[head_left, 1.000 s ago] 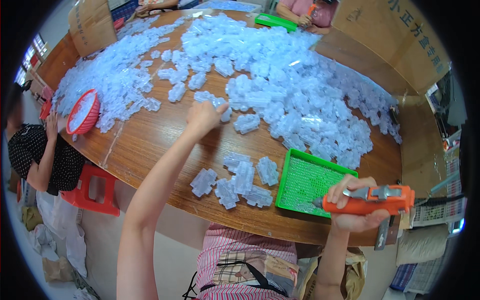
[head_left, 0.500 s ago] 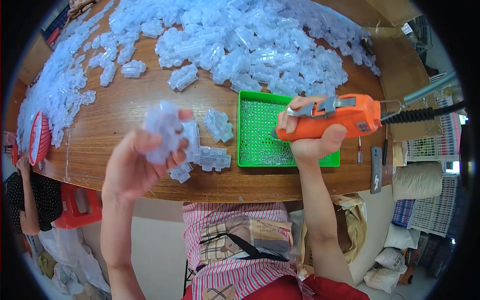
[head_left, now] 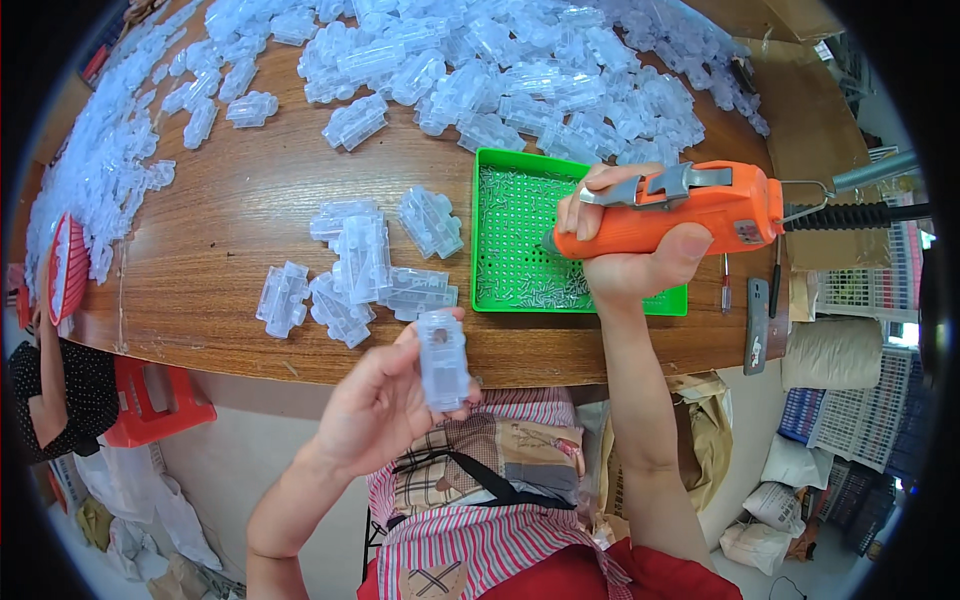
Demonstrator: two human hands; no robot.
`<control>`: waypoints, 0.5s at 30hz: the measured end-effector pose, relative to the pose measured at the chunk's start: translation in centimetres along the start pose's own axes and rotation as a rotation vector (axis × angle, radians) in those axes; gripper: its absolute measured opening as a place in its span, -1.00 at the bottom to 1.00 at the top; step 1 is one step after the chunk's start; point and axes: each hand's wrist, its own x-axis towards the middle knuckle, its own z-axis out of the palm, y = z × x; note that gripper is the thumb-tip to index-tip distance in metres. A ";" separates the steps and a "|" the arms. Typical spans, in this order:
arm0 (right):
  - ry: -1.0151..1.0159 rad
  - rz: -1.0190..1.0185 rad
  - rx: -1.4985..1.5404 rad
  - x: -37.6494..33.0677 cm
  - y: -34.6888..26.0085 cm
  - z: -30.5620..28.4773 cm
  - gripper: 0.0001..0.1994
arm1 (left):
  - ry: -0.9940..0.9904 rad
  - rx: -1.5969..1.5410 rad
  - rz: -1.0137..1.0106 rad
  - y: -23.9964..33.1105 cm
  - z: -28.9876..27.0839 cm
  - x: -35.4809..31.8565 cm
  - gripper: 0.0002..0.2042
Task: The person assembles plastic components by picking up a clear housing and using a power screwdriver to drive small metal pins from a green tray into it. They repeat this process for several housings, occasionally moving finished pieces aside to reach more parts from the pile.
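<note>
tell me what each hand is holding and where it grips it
Left hand pinches a clear plastic housing by its sides; right hand wraps the orange electric screwdriver around its body.

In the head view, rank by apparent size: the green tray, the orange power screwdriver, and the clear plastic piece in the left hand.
1. green tray
2. orange power screwdriver, nearly as long as the tray, though it sits closer to the camera
3. clear plastic piece, smallest, even held nearest the camera

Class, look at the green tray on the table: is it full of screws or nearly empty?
Partly filled. Small screws lie scattered over the green tray, thickest along its near edge, and much of its dotted green floor shows bare.
</note>
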 end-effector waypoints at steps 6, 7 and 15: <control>-0.005 -0.001 -0.001 0.2 0.0 0.0 -0.11 | 0.188 0.143 0.062 -1.9 0.8 1.3 -0.61; -0.009 -0.003 0.001 0.1 0.0 0.1 -0.12 | 0.201 0.200 0.092 -2.4 0.5 1.6 -0.63; -0.287 -0.090 0.287 0.0 -3.5 -1.9 -0.09 | 0.310 0.266 0.362 -5.5 1.0 5.4 -0.66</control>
